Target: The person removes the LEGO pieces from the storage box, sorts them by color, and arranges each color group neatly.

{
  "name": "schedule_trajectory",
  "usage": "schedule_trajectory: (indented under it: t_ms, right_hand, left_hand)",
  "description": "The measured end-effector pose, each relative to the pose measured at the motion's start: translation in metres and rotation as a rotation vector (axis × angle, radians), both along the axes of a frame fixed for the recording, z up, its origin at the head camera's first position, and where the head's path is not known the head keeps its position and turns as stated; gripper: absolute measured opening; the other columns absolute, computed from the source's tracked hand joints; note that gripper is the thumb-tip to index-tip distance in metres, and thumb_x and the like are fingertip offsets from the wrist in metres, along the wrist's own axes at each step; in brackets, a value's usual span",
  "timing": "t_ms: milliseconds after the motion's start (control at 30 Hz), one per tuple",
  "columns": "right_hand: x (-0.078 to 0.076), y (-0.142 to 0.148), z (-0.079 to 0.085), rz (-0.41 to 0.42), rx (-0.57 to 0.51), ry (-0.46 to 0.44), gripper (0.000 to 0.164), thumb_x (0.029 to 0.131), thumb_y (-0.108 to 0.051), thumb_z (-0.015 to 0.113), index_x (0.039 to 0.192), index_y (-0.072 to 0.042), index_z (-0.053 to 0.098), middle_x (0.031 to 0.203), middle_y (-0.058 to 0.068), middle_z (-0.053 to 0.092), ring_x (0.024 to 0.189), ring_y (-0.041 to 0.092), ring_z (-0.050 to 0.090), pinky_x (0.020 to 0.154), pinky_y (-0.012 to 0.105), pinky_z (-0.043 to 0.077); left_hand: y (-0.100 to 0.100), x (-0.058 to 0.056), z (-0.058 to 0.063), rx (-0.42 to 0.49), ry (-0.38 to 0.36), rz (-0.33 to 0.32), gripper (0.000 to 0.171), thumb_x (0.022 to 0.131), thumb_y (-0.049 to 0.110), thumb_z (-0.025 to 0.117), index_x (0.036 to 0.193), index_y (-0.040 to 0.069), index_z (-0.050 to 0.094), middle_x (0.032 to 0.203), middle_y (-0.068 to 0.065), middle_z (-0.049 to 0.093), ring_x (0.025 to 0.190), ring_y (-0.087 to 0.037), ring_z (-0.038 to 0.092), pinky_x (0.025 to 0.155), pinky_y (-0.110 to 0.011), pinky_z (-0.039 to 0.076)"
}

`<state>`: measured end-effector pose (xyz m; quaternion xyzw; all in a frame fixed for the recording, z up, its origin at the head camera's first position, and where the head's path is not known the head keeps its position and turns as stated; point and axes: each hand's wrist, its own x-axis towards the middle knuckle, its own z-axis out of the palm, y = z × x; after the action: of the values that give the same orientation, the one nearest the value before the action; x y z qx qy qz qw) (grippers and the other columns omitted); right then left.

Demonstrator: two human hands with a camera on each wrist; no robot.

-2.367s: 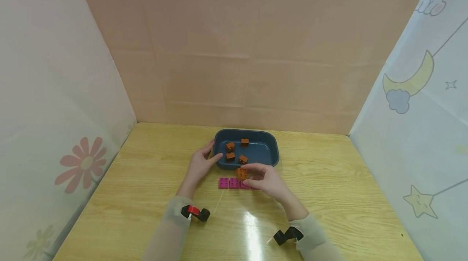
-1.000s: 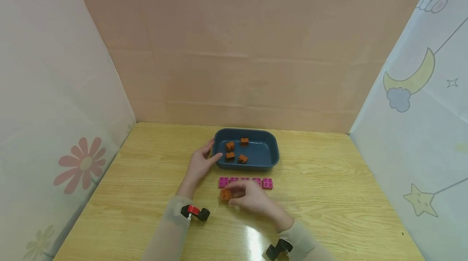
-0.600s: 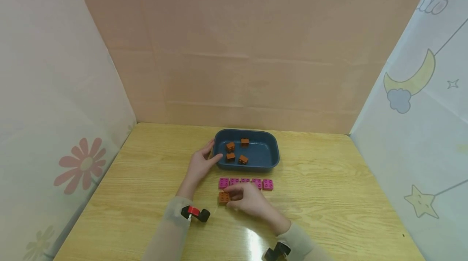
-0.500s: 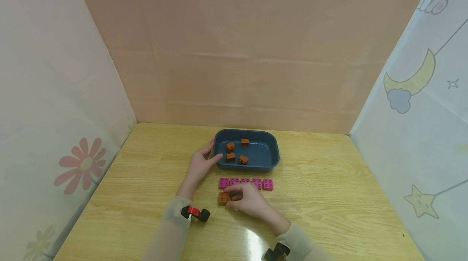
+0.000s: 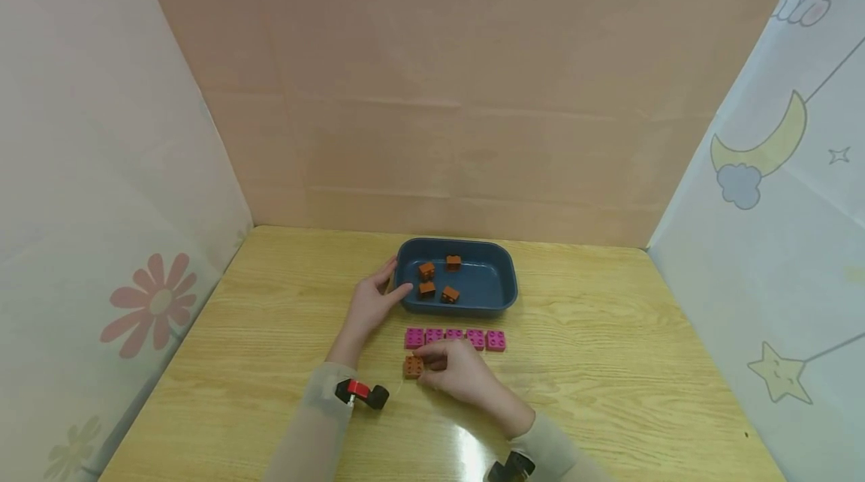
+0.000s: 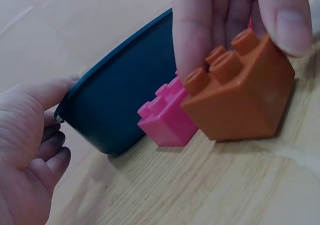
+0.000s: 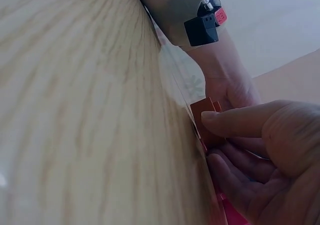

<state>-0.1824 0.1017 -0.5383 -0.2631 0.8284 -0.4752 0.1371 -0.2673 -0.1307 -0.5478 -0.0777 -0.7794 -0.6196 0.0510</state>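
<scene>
My right hand (image 5: 462, 371) pinches an orange toy building brick (image 5: 414, 368) between thumb and fingers, low at the wooden tabletop, studs upward. In the left wrist view the brick (image 6: 235, 102) fills the front, its lower edge right at the wood. Just behind it runs a row of pink building bricks (image 5: 495, 341), partly covered by my right hand. My left hand (image 5: 370, 303) holds the left end of a dark blue tray (image 5: 503, 272), thumb at the rim by its front corner. Several orange bricks (image 5: 453, 263) lie loose inside, mostly toward its left half.
A brown paper backdrop (image 5: 446, 91) stands behind the table (image 5: 574, 332). White printed sheets flank it, with a flower (image 5: 160, 302) on the left and a moon (image 5: 777, 144) on the right. Both wrists wear small black cameras (image 5: 361, 392).
My right hand has carried the orange brick from over the pink row leftward and toward the body, down in front of the row's left end; it then stays there. Left hand and tray stay put.
</scene>
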Motion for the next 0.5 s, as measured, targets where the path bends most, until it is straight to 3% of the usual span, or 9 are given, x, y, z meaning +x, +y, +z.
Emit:
schedule_trajectory:
  t_ms: [500]
  right_hand:
    - [0.005, -0.001, 0.01, -0.019, 0.029, 0.033, 0.04, 0.085, -0.002, 0.085, 0.124, -0.002, 0.079, 0.12, 0.009, 0.078, 0.098, 0.016, 0.076, 0.085, 0.025, 0.063]
  left_hand:
    - [0.0, 0.0, 0.001, 0.017, -0.006, 0.0, 0.077, 0.097, 0.029, 0.083, 0.159, 0.001, 0.047, 0.166, -0.005, 0.044, 0.157, -0.024, 0.034, 0.123, -0.04, 0.038]
